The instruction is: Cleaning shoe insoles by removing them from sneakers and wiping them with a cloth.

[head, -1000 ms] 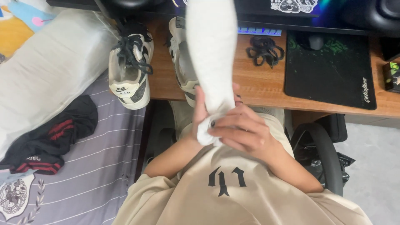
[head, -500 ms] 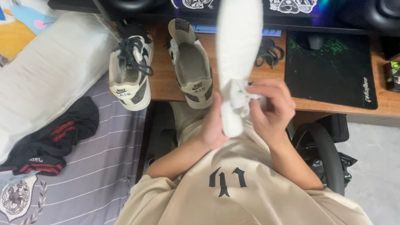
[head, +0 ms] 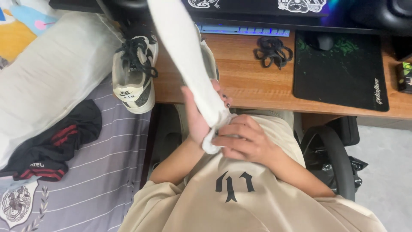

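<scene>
A long white sock (head: 184, 56) stretches from my lap up and to the left, over the desk edge. My left hand (head: 198, 117) wraps around its lower part from the left side. My right hand (head: 245, 139) pinches the sock's bunched lower end against my beige shirt. A white sneaker with black laces (head: 134, 75) rests on the desk's left corner, partly over the bed. A second sneaker (head: 209, 64) lies behind the sock and is mostly hidden by it.
The wooden desk (head: 257, 86) carries a black mouse pad (head: 341, 71), a coiled black cable (head: 272, 51) and a keyboard (head: 244, 30). A bed with a striped sheet (head: 94, 172), a white pillow (head: 51, 81) and a black garment (head: 47, 144) lies left. A chair armrest (head: 332, 154) is at right.
The sock has swung from upright to leaning left. Both hands dropped back toward my lap, and my right hand moved from the sock's side to its lower end.
</scene>
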